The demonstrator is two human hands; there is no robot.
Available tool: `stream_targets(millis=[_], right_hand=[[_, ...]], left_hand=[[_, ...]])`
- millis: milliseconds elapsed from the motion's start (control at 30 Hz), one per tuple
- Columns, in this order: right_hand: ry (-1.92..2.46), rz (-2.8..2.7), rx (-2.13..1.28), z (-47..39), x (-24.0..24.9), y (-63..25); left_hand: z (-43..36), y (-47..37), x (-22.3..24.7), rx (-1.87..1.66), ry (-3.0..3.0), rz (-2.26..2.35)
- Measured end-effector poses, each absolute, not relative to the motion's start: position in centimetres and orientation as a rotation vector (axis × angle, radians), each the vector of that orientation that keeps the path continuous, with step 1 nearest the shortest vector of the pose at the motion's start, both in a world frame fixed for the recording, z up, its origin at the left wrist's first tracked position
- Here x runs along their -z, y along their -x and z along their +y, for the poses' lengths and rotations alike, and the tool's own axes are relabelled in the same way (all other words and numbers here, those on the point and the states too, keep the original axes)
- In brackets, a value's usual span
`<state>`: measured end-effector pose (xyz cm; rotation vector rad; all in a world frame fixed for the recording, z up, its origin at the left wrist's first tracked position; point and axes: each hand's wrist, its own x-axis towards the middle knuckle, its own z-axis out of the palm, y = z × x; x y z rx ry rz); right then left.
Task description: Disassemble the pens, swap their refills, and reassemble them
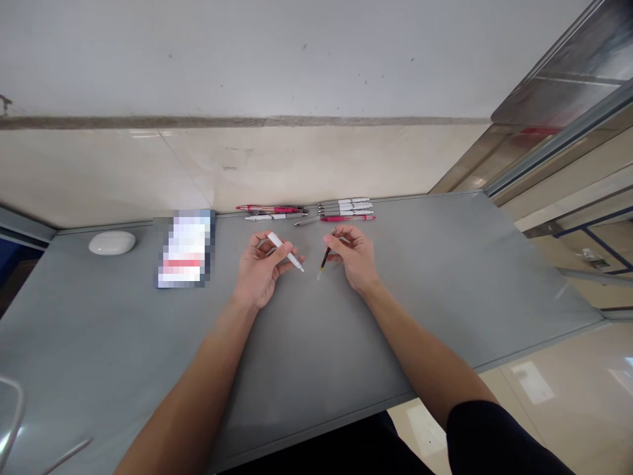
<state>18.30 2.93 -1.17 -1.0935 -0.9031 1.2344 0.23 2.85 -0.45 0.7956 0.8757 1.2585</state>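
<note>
My left hand (264,267) pinches a white pen barrel (285,252), which slants down to the right. My right hand (353,256) holds a thin black refill (325,258) with a yellow band and a pale, clear lower end. The barrel and the refill are apart, with a small gap between the two hands. Beyond my hands, several pens lie in two groups near the wall: red and white ones on the left (274,216), and white, grey and red ones on the right (349,210).
A phone with a blurred screen (185,249) and a white oval case (112,243) lie on the grey table (316,369) to the left. The wall (316,161) rises behind the pens. A pale cable (18,412) shows at the lower left.
</note>
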Motion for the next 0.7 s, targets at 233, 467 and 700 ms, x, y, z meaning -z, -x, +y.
stream_targets(millis=[233,467,700], right_hand=[[1.061,-0.946,-1.254,2.60,0.84,-18.22],[1.032,-0.992,-1.217,2.41,0.73,-18.23],[0.992,-1.022,-1.142,2.19,0.77,-18.27]], left_hand=[[2.77,-0.27,0.44,-1.240,-0.799,0.875],[2.65,-0.35,0.28,-1.231,-0.781,0.884],[2.64,-0.27,0.44,-1.227,-0.787,0.881]])
